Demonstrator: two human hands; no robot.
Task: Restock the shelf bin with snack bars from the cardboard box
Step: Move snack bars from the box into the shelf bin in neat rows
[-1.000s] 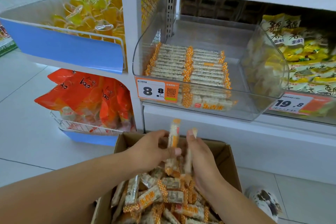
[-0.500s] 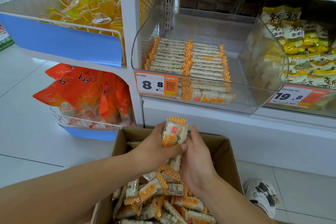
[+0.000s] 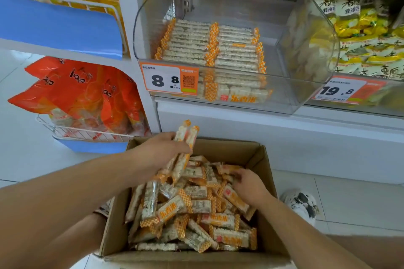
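Shop floor, left hand (image 3: 161, 152) gripping snack bars (image 3: 182, 150), right hand (image 3: 248, 185) reaching into cardboard box (image 3: 265, 181)

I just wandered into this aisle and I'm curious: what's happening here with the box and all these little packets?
A person is restocking a shop shelf. Their left hand holds a small bunch of snack bars upright above the open cardboard box on the floor. Their right hand is down among the loose bars in the box, apparently gathering more. The clear shelf bin above, tagged 8.8, already has neat rows of the same bars, with room left on its right side.
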